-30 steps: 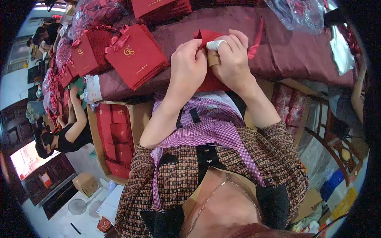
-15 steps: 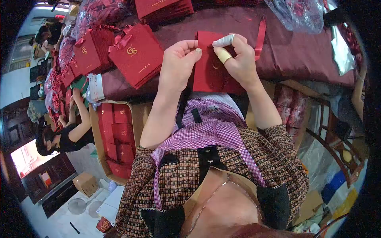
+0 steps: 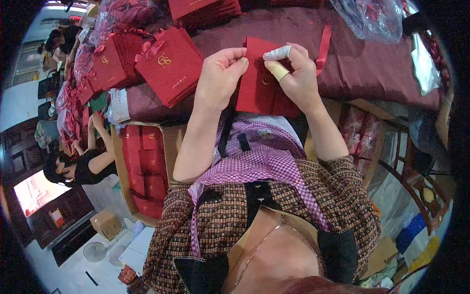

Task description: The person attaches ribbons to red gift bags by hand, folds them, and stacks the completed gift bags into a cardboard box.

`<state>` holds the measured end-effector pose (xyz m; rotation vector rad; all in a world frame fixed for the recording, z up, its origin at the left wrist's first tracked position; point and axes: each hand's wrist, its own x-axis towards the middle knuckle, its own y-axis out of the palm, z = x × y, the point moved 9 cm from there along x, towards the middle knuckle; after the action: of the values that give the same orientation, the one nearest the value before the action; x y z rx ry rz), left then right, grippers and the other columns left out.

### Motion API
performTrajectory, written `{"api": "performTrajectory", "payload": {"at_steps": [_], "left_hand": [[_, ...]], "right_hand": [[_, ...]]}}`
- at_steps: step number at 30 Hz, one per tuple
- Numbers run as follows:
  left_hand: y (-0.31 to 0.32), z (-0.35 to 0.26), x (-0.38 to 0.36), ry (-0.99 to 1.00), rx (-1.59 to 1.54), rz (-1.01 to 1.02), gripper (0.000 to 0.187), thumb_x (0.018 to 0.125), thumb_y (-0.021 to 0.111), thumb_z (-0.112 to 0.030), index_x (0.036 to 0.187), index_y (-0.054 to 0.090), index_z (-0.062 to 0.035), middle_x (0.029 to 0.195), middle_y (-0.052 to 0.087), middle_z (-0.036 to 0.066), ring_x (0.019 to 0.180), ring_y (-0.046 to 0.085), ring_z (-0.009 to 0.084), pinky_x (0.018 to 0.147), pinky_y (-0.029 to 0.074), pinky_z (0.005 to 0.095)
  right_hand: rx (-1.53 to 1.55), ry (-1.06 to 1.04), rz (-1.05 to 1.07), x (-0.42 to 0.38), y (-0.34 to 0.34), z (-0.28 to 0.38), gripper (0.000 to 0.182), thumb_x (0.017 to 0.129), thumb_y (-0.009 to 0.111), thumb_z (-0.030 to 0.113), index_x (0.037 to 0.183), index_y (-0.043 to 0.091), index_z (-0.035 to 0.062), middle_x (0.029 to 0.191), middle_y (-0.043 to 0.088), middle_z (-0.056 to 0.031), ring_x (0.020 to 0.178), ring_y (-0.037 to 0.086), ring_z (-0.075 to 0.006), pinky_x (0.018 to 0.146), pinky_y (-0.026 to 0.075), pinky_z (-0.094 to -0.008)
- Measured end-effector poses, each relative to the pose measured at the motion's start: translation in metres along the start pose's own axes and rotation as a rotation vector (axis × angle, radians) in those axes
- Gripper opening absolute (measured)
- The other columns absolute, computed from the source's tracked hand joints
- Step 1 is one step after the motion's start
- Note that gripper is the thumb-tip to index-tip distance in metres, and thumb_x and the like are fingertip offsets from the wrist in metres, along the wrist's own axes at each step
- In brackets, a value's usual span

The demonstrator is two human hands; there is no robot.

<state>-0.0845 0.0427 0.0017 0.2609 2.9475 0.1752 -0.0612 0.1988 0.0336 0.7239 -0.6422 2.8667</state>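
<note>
A red folded bag or card (image 3: 257, 90) with a gold emblem lies at the near edge of the cloth-covered table, between my hands. My left hand (image 3: 220, 78) is at its upper left edge, thumb and forefinger pinched together; what they hold, if anything, is too small to make out. Over its upper right part is my right hand (image 3: 296, 71), with white tape on one finger and a yellow cover on the thumb. Those two tips are pressed together, and anything between them is hidden. A red ribbon (image 3: 323, 49) lies just right of my right hand.
Stacks of red bags with bows (image 3: 171, 66) lie to the left on the maroon cloth (image 3: 377, 73). Clear plastic (image 3: 369, 19) is at the upper right. An open carton of red boxes (image 3: 144, 166) stands below left. A co-worker (image 3: 81, 166) handles red items at the far left.
My hands stay nearly in place over the red piece, which has tilted slightly. At the far left, the co-worker's hands and arms have shifted a little.
</note>
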Motion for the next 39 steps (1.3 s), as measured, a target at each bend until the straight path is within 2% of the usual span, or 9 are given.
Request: {"api": "performTrajectory", "payload": {"at_steps": [13, 18, 23, 26, 31, 32, 33, 35, 39], "left_hand": [[0.001, -0.006, 0.002, 0.122, 0.297, -0.053, 0.023, 0.084, 0.059, -0.004, 0.105, 0.062, 0.0066, 0.086, 0.067, 0.007, 0.077, 0.058, 0.0073, 0.069, 0.048, 0.0236], [0.01, -0.031, -0.007, 0.406, 0.683, -0.149, 0.02, 0.081, 0.057, -0.002, 0.1, 0.063, 0.0039, 0.087, 0.066, 0.02, 0.077, 0.065, 0.0278, 0.072, 0.051, 0.0353], [0.018, -0.034, -0.01, 0.466, 0.773, -0.148, 0.022, 0.08, 0.058, -0.002, 0.1, 0.063, 0.0036, 0.087, 0.066, 0.019, 0.078, 0.064, 0.0286, 0.073, 0.05, 0.0347], [0.018, -0.019, -0.004, 0.236, 0.307, -0.022, 0.028, 0.078, 0.06, 0.0, 0.106, 0.061, 0.0041, 0.083, 0.065, 0.006, 0.075, 0.056, 0.0079, 0.069, 0.048, 0.024], [0.0, -0.007, 0.006, 0.14, 0.181, -0.016, 0.03, 0.078, 0.059, 0.003, 0.108, 0.059, 0.0074, 0.086, 0.062, 0.002, 0.073, 0.053, 0.006, 0.068, 0.047, 0.021], [0.003, -0.003, 0.008, 0.062, 0.144, 0.047, 0.031, 0.077, 0.06, 0.003, 0.108, 0.059, 0.0068, 0.087, 0.062, 0.003, 0.074, 0.054, 0.0061, 0.068, 0.047, 0.0207], [0.007, 0.001, 0.009, -0.017, 0.107, 0.11, 0.032, 0.077, 0.06, 0.004, 0.108, 0.059, 0.0062, 0.088, 0.062, 0.003, 0.075, 0.054, 0.0061, 0.068, 0.047, 0.0204], [0.007, -0.003, 0.011, -0.023, 0.103, 0.114, 0.032, 0.076, 0.059, 0.004, 0.108, 0.059, 0.0065, 0.089, 0.062, 0.004, 0.076, 0.055, 0.0067, 0.068, 0.047, 0.0203], [0.015, -0.013, 0.01, -0.08, 0.079, 0.155, 0.032, 0.075, 0.058, 0.005, 0.107, 0.058, 0.0082, 0.089, 0.063, 0.005, 0.077, 0.057, 0.0088, 0.069, 0.047, 0.0205]], "right_hand": [[-0.226, -0.276, -0.079, 0.004, 0.006, 0.029, 0.014, 0.071, 0.069, 0.002, 0.08, 0.06, 0.0071, 0.077, 0.064, -0.0032, 0.077, 0.061, -0.0205, 0.092, 0.039, -0.0405], [-0.393, -0.404, -0.078, 0.004, 0.011, 0.05, 0.014, 0.068, 0.064, 0.002, 0.079, 0.056, 0.0075, 0.072, 0.056, -0.0053, 0.073, 0.057, -0.0225, 0.09, 0.037, -0.042], [-0.484, -0.454, -0.04, 0.004, 0.018, 0.052, 0.013, 0.069, 0.063, 0.004, 0.079, 0.056, 0.0077, 0.073, 0.056, -0.0058, 0.074, 0.057, -0.0233, 0.09, 0.037, -0.0418], [-0.225, -0.329, -0.116, 0.011, 0.005, 0.027, 0.012, 0.07, 0.066, 0.003, 0.079, 0.06, 0.0082, 0.076, 0.062, -0.006, 0.077, 0.06, -0.0244, 0.085, 0.041, -0.0403], [0.084, 0.065, -0.098, 0.016, -0.013, -0.016, 0.01, 0.072, 0.069, 0.006, 0.082, 0.066, 0.0052, 0.081, 0.066, -0.0085, 0.08, 0.061, -0.0247, 0.08, 0.044, -0.034], [-0.042, -0.016, -0.072, 0.018, -0.016, -0.012, 0.01, 0.079, 0.066, 0.002, 0.089, 0.065, 0.0001, 0.088, 0.067, -0.0058, 0.083, 0.061, -0.0123, 0.079, 0.047, -0.0275], [-0.043, -0.017, -0.071, 0.021, -0.018, -0.011, 0.01, 0.079, 0.066, 0.002, 0.089, 0.065, 0.0001, 0.088, 0.067, -0.0058, 0.083, 0.061, -0.0123, 0.079, 0.047, -0.0275], [0.379, 0.237, 0.01, 0.023, -0.009, -0.031, 0.009, 0.079, 0.068, 0.004, 0.086, 0.065, 0.0012, 0.084, 0.068, -0.0076, 0.077, 0.063, -0.0137, 0.072, 0.048, -0.0266], [0.301, 0.175, 0.041, 0.023, -0.01, -0.029, 0.011, 0.08, 0.067, 0.004, 0.09, 0.064, -0.0001, 0.088, 0.068, -0.0078, 0.082, 0.063, -0.0119, 0.074, 0.049, -0.0253]]}}
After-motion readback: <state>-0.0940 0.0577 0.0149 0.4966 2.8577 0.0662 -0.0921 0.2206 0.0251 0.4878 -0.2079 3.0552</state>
